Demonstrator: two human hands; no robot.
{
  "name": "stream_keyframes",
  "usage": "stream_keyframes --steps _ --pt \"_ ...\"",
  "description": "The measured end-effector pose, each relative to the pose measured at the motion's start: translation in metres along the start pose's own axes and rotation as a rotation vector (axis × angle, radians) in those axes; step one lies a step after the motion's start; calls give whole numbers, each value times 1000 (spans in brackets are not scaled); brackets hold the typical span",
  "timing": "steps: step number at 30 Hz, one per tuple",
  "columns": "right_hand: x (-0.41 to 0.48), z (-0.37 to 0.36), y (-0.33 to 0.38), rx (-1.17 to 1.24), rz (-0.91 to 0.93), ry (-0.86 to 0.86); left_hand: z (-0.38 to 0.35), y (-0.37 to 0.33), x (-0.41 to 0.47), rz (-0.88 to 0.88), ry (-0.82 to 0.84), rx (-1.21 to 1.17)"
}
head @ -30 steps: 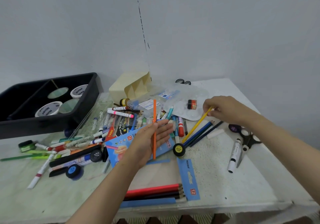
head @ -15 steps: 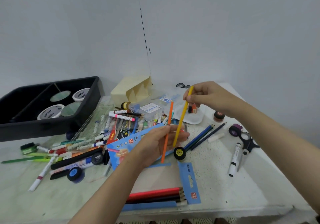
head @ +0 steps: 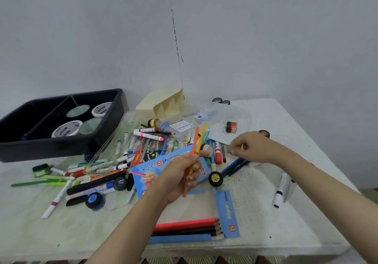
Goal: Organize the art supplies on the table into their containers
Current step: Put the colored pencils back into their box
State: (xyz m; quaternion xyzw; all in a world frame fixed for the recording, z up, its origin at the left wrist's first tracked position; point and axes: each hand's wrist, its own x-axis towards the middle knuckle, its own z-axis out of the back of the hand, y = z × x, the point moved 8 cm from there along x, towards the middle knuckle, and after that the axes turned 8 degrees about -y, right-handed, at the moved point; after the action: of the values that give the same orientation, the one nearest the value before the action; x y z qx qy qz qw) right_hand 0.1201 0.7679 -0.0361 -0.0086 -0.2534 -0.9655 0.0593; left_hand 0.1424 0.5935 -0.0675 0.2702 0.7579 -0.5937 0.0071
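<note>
My left hand [head: 180, 175] is closed around an orange pencil [head: 194, 141] and a yellow pencil [head: 202, 136], both held upright above a blue pencil box [head: 152, 171]. My right hand [head: 249, 147] hovers just above the blue pencils [head: 235, 166] on the table, fingers curled, nothing seen in it. Markers and pens [head: 102, 169] lie in a heap at the left. An open pencil pack [head: 188, 230] with red and dark pencils lies at the front edge.
A black tray [head: 61, 147] with paint tubs stands at the back left. A cream organizer [head: 161, 105] and clear plastic boxes [head: 184, 127] sit at the back. White markers [head: 282, 190], small paint pots [head: 215, 179] and a palette [head: 231, 120] lie to the right.
My right hand passed the yellow pencil to my left hand, let go of it and dropped toward the blue pencils. My left hand now holds both pencils.
</note>
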Motion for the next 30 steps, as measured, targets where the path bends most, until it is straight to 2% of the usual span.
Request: stream_keyframes --steps 2,4,11,17,19,22,24,27,30 --pt "-3 -9 -10 -224 21 36 1 -2 -2 -14 -24 1" --pt "-5 -13 -14 -328 40 30 1 -2 -3 0 -34 -49" --pt "-8 -13 -14 -349 106 7 0 2 -4 39 -47 -142" --pt "-11 5 -6 -199 97 -22 7 0 -4 3 -83 -141" --pt "-12 24 6 -243 134 -95 9 0 -4 -16 -93 -146" --pt "-14 55 30 -482 216 -231 11 0 -3 -28 -110 -137" --pt "-18 70 46 -490 260 -282 10 0 -2 -29 -115 -119" --pt "-22 76 70 -364 307 -250 8 1 0 -21 -108 -67" --pt "-22 65 89 -443 389 -210 -1 1 -3 -2 -40 -58"
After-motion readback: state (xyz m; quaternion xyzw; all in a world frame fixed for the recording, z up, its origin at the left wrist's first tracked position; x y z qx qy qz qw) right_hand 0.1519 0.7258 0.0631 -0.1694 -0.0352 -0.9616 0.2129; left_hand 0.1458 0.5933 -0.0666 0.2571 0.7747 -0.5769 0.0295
